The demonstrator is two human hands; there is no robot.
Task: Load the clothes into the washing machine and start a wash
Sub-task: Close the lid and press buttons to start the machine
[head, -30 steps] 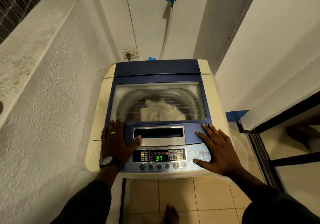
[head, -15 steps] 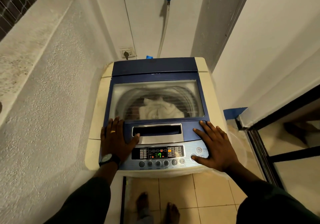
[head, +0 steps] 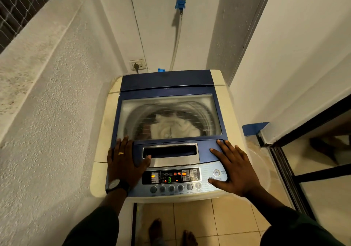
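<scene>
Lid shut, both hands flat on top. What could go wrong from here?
1. The right hand has its thumb at the round grey start button; a stray press might pause the wash.
2. The left hand has its thumb at the silver lid handle recess; lifting could open the blue-framed glass lid and halt it.

I see a glossy blue plastic lid [head: 167,80] with a clear window, white cloth [head: 174,128] beneath, rough plaster wall [head: 57,112] left.
</scene>
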